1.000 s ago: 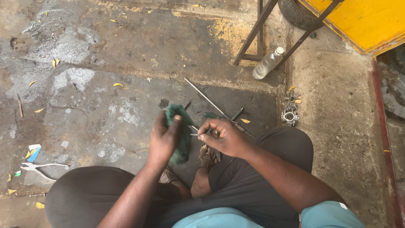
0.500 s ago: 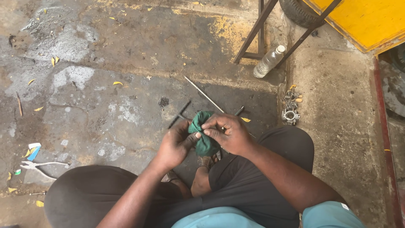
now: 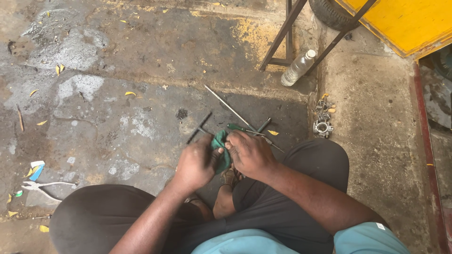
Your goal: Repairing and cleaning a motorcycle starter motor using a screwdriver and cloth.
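left hand: the left hand (image 3: 200, 162) is clenched around a bunched-up green rag (image 3: 220, 149), just below the middle of the frame, thumb side pressed right into the cloth

right hand: the right hand (image 3: 250, 154) is curled over the other side of the same rag, fingers folded down on it. Can't tell if there's anything small wrapped inside, it's all hidden by cloth and knuckles

rag: wadded between both hands, its long side running roughly top to bottom in the frame, upper end poking out toward the tools on the floor

screwdriver: green-handled screwdriver (image 3: 242, 128) lies on the floor just above the right hand, long axis going left to right with a slight downward slant, handle at the left, shaft pointing to the right

long rod: thin metal rod (image 3: 229, 108) runs diagonally from upper left down to lower right, passing behind the screwdriver

T-handle tool: dark T-shaped wrench (image 3: 199, 128) just upper left of the rag, crossbar slanting up to the right

metal part: small grey engine-looking piece (image 3: 323, 127) sits on the concrete right of centre, well apart from the hands

bottle: clear plastic bottle (image 3: 297, 68) lying tilted by the metal frame legs, upper right

pliers: pliers (image 3: 44, 187) at lower left
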